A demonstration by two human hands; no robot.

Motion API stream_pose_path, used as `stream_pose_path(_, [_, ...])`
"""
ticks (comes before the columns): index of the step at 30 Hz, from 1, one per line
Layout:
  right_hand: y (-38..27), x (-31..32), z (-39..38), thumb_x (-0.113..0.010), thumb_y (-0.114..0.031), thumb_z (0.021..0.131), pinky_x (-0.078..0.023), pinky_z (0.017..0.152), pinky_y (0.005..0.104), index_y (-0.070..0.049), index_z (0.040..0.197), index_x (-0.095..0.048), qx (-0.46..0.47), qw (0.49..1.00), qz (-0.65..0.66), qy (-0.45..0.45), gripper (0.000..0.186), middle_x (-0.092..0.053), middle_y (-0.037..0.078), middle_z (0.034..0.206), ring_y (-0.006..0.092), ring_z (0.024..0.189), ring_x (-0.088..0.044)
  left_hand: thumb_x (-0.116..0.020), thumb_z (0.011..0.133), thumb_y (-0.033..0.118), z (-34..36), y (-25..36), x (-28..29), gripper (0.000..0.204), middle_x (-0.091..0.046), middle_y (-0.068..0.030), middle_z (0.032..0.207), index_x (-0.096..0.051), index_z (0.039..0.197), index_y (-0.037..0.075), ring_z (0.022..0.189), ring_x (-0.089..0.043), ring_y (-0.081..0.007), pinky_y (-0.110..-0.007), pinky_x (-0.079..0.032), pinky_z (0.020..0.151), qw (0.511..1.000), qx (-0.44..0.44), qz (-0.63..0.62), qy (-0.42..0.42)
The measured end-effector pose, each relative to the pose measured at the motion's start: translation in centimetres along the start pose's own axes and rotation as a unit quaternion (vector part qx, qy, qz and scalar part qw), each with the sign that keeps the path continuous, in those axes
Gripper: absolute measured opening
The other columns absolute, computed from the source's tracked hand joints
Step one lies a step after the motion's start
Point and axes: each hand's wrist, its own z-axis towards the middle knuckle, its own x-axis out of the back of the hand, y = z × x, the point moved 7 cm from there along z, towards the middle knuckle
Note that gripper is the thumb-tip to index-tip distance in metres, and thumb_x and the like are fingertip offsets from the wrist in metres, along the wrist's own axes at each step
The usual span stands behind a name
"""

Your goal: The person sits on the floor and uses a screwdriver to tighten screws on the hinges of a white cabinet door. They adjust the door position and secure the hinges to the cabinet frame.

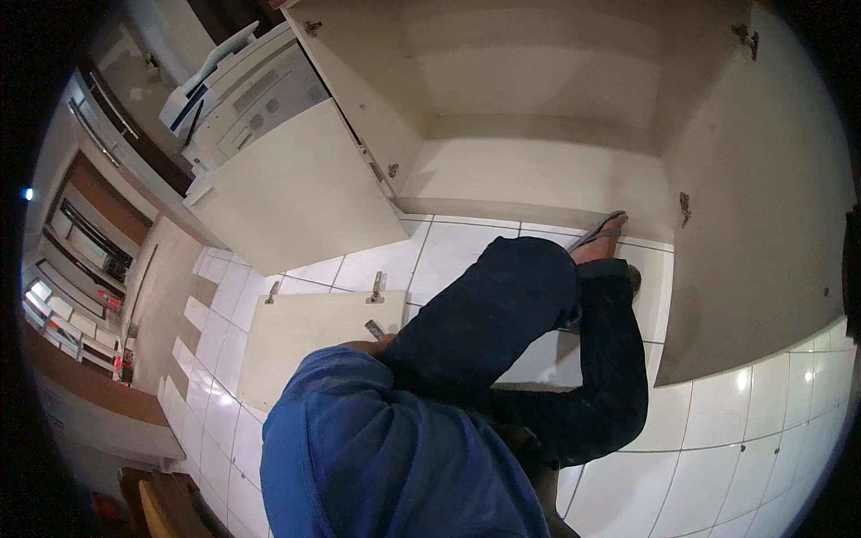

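- Blue top [386,457], worn by the person, nearest the camera; it fills the lower middle and covers the near right part of the board beneath.
- Dark trousers [493,305], both legs bent, knees apart.
- Left hand [385,343], mostly hidden by the sleeve and a trouser leg, at the board's right edge; how far its fingers are open cannot be told.
- Small grey metal piece [374,329], just beside that hand, over the right part of the board — whether gripped cannot be told.
- Right hand, out of sight; its state cannot be told.
- Pale board [305,336], flat on the floor, left of the trousers.
- Two metal hinges on the board's far edge: left hinge [272,292] near the far left corner, right hinge [377,288] near the far right corner.
- White tiled floor [708,421], dark joints.
- Cream cabinet [538,161], open-fronted, beyond the legs; upright panel [296,188] at its left edge, larger panel [762,197] at its right.
- Foot [599,251] in a grey sandal [592,237], near the cabinet's front edge.
- Pale printer-like machine [247,103], behind the left panel.
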Motion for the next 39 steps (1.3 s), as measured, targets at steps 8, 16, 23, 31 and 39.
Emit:
stream_pose_path(8, [0.1, 0.2, 0.3, -0.046, -0.052, 0.103, -0.035, 0.111, 0.0611, -0.012, 0.157, -0.031, 0.016, 0.999, -0.046, 0.000, 0.069, -0.036, 0.025, 0.157, 0.0441, 0.141, -0.039, -0.072, 0.078, 0.051, -1.4, -4.3, -2.8, 0.058, -0.070, -0.0174, 0.117, -0.069, 0.121, 0.013, 0.109, -0.067, -0.0374, -0.046, -0.055, 0.094, 0.999, 0.028, -0.006, -0.042])
stream_pose_path(16, [5.3, -3.4, -3.0, -0.047, -0.050, 0.104, -0.035, 0.112, 0.0597, -0.012, 0.157, -0.030, -0.010, 0.993, -0.098, -0.070, 0.068, -0.036, 0.025, 0.157, 0.0432, 0.141, -0.039, -0.075, 0.074, 0.055, -1.5, -10.3, -5.8, 0.064, -0.069, -0.0170, 0.119, -0.070, 0.121, 0.013, 0.111, -0.067, -0.0371, -0.046, -0.054, 0.095, 0.994, 0.023, 0.042, -0.096])
stream_pose_path(23, [-15.4, 5.2, 3.4, -0.050, -0.044, 0.105, -0.025, 0.121, 0.0459, 0.002, 0.155, -0.029, 0.062, 0.839, 0.534, 0.084, 0.071, -0.031, 0.025, 0.159, 0.0389, 0.145, -0.033, -0.078, 0.070, 0.060, -2.5, -14.1, -7.9, 0.069, -0.069, -0.0166, 0.120, -0.070, 0.121, 0.014, 0.112, -0.066, -0.0368, -0.046, -0.054, 0.096, 0.991, 0.006, 0.077, -0.113])
stream_pose_path(31, [-35.9, 40.1, 5.0, -0.039, -0.041, 0.108, -0.026, 0.120, 0.0404, 0.002, 0.157, -0.023, 0.349, 0.534, 0.767, 0.070, 0.067, -0.029, 0.021, 0.161, 0.0322, 0.149, -0.029, -0.081, 0.066, 0.065, -4.1, -18.5, -9.6, 0.075, -0.069, -0.0162, 0.121, -0.070, 0.121, 0.015, 0.113, -0.066, -0.0365, -0.046, -0.053, 0.097, 0.995, -0.029, 0.080, -0.061])
stream_pose_path(39, [-36.2, 48.9, -0.1, -0.056, -0.036, 0.105, -0.049, 0.084, 0.0322, 0.006, 0.115, -0.065, 0.354, 0.598, 0.709, 0.120, 0.044, -0.069, 0.015, 0.101, 0.0182, 0.093, -0.062, -0.071, 0.083, 0.058, -6.2, -17.7, -6.6, 0.056, -0.073, -0.0178, 0.109, -0.073, 0.107, 0.007, 0.106, -0.069, -0.0358, -0.045, -0.056, 0.087, 0.993, -0.023, 0.099, -0.060])
